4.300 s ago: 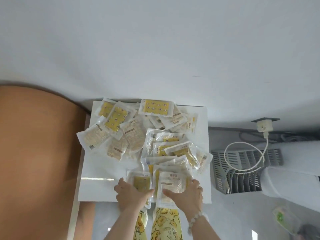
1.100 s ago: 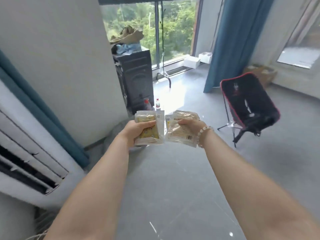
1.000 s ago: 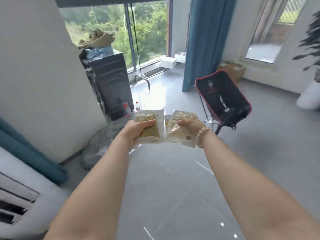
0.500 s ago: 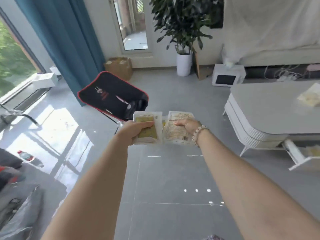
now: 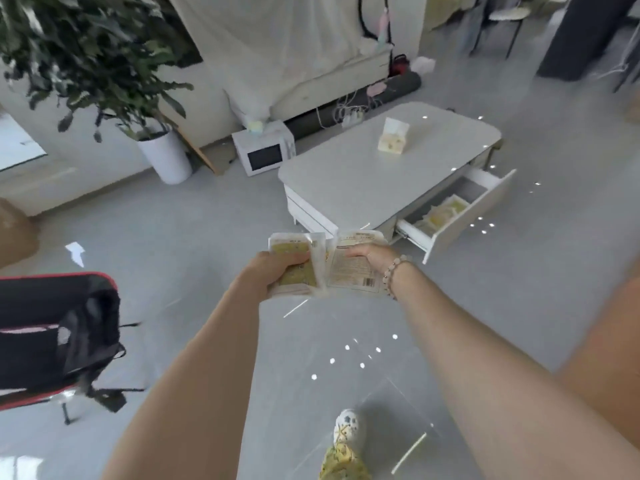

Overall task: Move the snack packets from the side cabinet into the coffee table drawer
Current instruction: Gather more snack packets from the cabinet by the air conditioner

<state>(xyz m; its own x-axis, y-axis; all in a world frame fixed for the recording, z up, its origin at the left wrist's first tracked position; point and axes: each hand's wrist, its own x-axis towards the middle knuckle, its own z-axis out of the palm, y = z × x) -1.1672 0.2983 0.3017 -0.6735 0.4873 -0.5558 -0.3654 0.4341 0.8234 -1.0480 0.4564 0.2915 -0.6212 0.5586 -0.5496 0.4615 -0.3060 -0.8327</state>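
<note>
left hand: gripping yellow packet
right hand: pinching pale packet
drawer: standing open for loading these 2

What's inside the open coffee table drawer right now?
Several yellow snack packets lie loosely in the drawer; one end shows bare grey bottom. The part tucked under the tabletop and the strip just behind the drawer's front panel are covered, so the full count is unclear.

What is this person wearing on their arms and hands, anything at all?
Both forearms are bare, with no sleeves in view. The left hand and right hand wear no gloves. A bracelet of pale round beads circles the right wrist.
</note>
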